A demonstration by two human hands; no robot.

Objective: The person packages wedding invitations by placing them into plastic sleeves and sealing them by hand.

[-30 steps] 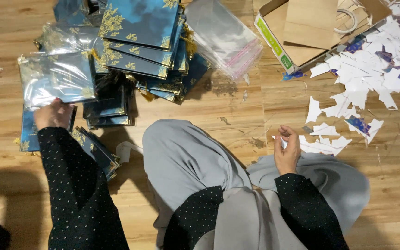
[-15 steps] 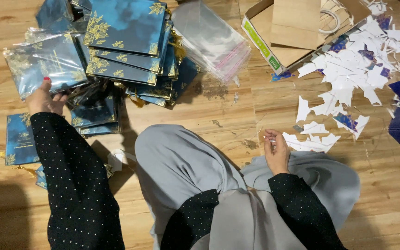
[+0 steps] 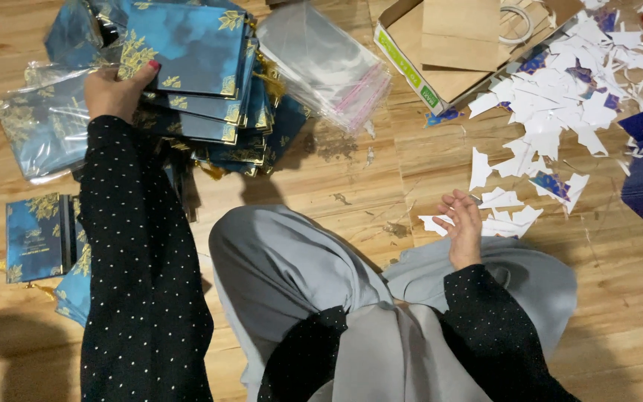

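My left hand (image 3: 117, 91) reaches far out and rests its fingers on the left edge of the top blue-and-gold card (image 3: 187, 46) on a fanned stack of such cards (image 3: 221, 123). Whether it grips the card cannot be told. Beside it lies a card sealed in a clear plastic sleeve (image 3: 39, 130). My right hand (image 3: 463, 227) hovers low over the wooden floor beside my grey-clad knee, fingers loosely curled and apart, touching the nearest white paper scraps (image 3: 507, 216). Both arms wear black dotted sleeves.
A pile of empty clear plastic bags (image 3: 325, 63) lies right of the card stack. An open cardboard box (image 3: 448, 52) holds brown paper and a tape roll (image 3: 516, 24). White and blue paper offcuts (image 3: 567, 97) spread at the right. More blue cards (image 3: 35, 238) lie at the left.
My left hand has moved from the sleeved card at the lower left up onto the top card of the stack. My right hand stays by the scraps, and the view shifted slightly.
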